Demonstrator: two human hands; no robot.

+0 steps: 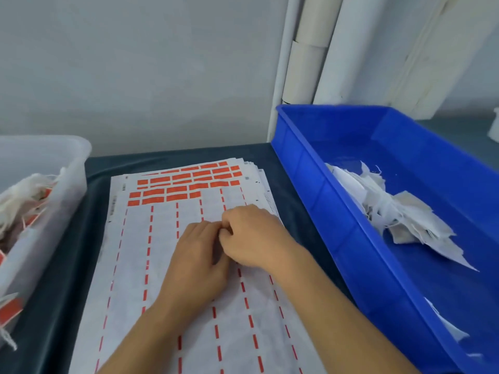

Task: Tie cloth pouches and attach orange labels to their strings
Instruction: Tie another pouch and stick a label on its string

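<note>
Both hands are meeting fingertip to fingertip over the label sheet [167, 265]; the left hand [195, 261] and right hand [251, 236] are curling, grip contents hidden. Pouches [399, 211] are lying in the blue bin [310, 190].

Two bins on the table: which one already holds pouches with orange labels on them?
The clear plastic bin at the left edge: orange labels show among its white pouches. The blue bin on the right holds only pale cloth pieces, no orange.

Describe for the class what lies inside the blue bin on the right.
Inside the blue bin lies a loose heap of pale cloth pouches with frayed strings. Whatever sits under the heap is covered.
</note>
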